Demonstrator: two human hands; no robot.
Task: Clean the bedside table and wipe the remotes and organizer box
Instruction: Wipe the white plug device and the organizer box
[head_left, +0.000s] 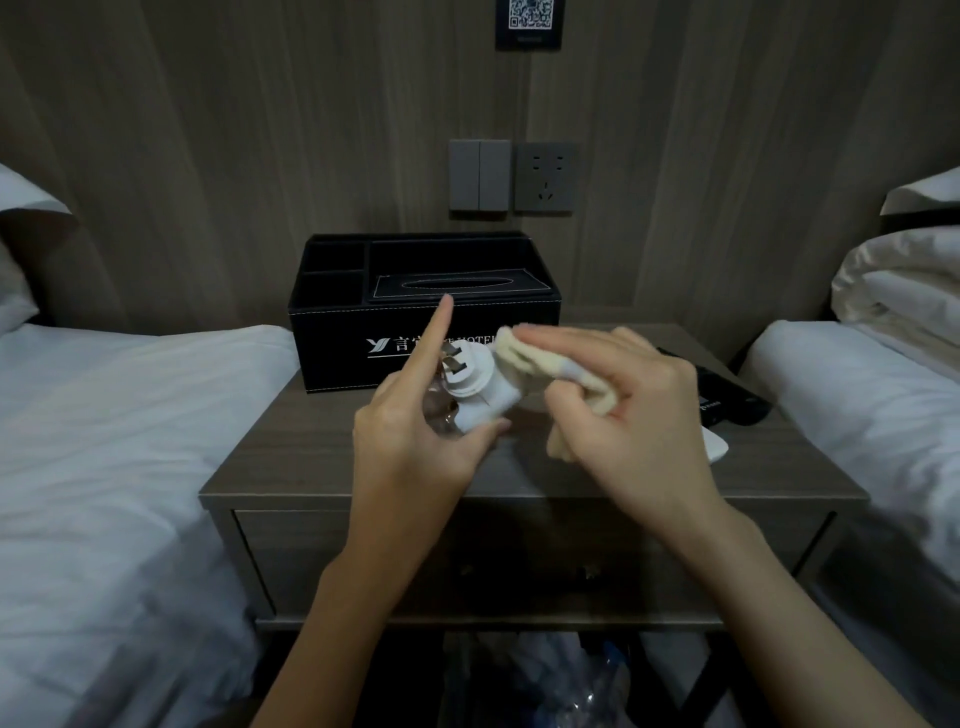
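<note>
My left hand (415, 431) holds a small white plug-in device (478, 387) with two metal prongs, above the brown bedside table (322, 457); its index finger points up. My right hand (623, 395) grips a cream cloth (524, 358) and presses it against the device's right side. The black organizer box (363, 317), with a tissue slot and empty compartments, stands at the back of the table. A black remote (727, 400) lies at the table's right, partly hidden by my right hand.
A white object (717, 447) lies near the remote. Beds with white sheets (104, 441) flank the table on both sides. Wall switches (479, 175) and a socket (545, 177) are above the box. Plastic bags (545, 680) sit under the table.
</note>
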